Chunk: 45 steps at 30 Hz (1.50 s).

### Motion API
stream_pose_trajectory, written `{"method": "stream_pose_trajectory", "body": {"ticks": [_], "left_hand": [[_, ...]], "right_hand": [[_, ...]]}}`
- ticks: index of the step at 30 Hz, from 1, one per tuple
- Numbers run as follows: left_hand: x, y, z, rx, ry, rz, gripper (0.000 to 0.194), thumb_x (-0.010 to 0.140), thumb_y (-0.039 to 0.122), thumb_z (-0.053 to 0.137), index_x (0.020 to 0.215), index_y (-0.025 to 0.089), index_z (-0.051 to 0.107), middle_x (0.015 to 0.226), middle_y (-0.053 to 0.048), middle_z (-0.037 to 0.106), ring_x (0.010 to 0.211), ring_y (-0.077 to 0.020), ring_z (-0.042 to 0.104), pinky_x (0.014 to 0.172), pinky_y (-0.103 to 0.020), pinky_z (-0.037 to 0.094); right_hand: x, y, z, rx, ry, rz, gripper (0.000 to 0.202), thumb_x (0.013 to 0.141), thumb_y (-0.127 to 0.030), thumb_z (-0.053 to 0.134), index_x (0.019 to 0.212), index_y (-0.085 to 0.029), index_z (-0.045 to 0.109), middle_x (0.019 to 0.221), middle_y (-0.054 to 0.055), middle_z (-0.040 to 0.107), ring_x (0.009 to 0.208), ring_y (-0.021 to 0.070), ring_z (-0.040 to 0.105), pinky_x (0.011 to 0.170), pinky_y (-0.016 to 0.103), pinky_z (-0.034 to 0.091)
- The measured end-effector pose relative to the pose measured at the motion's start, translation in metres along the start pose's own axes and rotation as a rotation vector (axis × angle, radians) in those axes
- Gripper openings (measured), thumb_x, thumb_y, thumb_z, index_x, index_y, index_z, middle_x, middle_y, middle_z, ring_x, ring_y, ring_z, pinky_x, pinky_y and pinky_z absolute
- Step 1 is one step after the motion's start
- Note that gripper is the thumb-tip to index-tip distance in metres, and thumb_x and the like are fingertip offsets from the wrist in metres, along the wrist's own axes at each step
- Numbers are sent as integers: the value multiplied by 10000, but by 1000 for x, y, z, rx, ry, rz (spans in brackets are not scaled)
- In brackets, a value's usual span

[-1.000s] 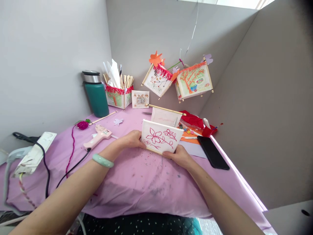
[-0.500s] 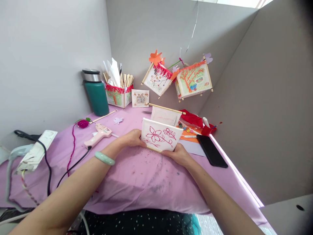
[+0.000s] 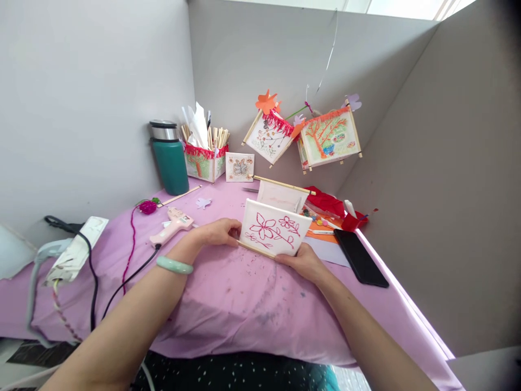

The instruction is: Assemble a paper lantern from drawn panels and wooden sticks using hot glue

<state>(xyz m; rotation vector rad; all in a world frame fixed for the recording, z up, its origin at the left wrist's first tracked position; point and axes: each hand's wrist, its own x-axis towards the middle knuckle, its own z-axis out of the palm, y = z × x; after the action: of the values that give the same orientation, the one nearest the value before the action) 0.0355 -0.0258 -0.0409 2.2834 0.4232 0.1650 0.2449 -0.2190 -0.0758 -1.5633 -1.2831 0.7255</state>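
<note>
A white panel [image 3: 277,228] with red flowers drawn on it stands tilted in front of me, a thin wooden stick [image 3: 257,250] along its lower edge. My right hand [image 3: 304,262] grips its lower right corner, thumb in front and fingers behind. At the lower left corner, my left hand [image 3: 222,232] is closed, with curled fingers and its thumb at the stick's end. Behind stands a second whitish panel [image 3: 280,196], a wooden stick [image 3: 285,185] along its top. Whether the two panels are joined is hidden.
A pink glue gun [image 3: 173,227], purple yarn [image 3: 147,207] and a power strip [image 3: 77,251] lie left. A green flask [image 3: 170,165] and a box of sticks [image 3: 205,163] stand behind. Decorated panels [image 3: 331,138] hang above. At right lies a black phone [image 3: 360,258].
My left hand has shifted its hold from the panel's front toward the lower left corner and the stick's end. The whole view has moved slightly, so everything sits farther right.
</note>
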Motion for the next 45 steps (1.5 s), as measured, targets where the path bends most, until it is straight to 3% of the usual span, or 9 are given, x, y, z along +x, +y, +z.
{"method": "stream_pose_trajectory", "body": {"ticks": [6,17,24,29,45], "left_hand": [[1,-3,1,134,73,52,237,615,232,640,835,145,625,831,2,504,684,-116,464,609,-221,384],[3,-3,3,64,54,45,286,636,215,657,918,168,676,923,-18,613,755,-141,525,658,-230,400],[1,0,2,50,93,-34,205,615,239,660,790,138,622,742,9,567,661,-124,504,612,-228,406],[-4,1,-1,48,136,-109,191,611,269,667,758,152,634,702,4,622,651,-135,546,608,-230,414],[1,0,4,27,109,-83,200,638,321,666,689,128,679,636,-3,641,627,-144,564,605,-233,423]], "right_hand": [[-1,-4,-1,1,-26,-16,455,690,-271,728,1133,-203,647,1182,62,661,1089,265,610,957,445,471],[1,2,-1,-29,19,6,405,657,-266,755,1054,-227,687,1110,41,693,1031,276,635,913,436,499],[1,1,-2,-44,12,23,395,667,-270,750,1055,-230,688,1108,40,694,1023,278,638,903,436,504],[1,3,-2,-55,9,25,402,668,-285,752,1060,-223,685,1119,50,689,1035,280,633,906,434,504],[1,-1,-2,-13,-11,37,432,665,-272,751,1087,-225,676,1131,43,685,1072,281,619,939,439,489]]}}
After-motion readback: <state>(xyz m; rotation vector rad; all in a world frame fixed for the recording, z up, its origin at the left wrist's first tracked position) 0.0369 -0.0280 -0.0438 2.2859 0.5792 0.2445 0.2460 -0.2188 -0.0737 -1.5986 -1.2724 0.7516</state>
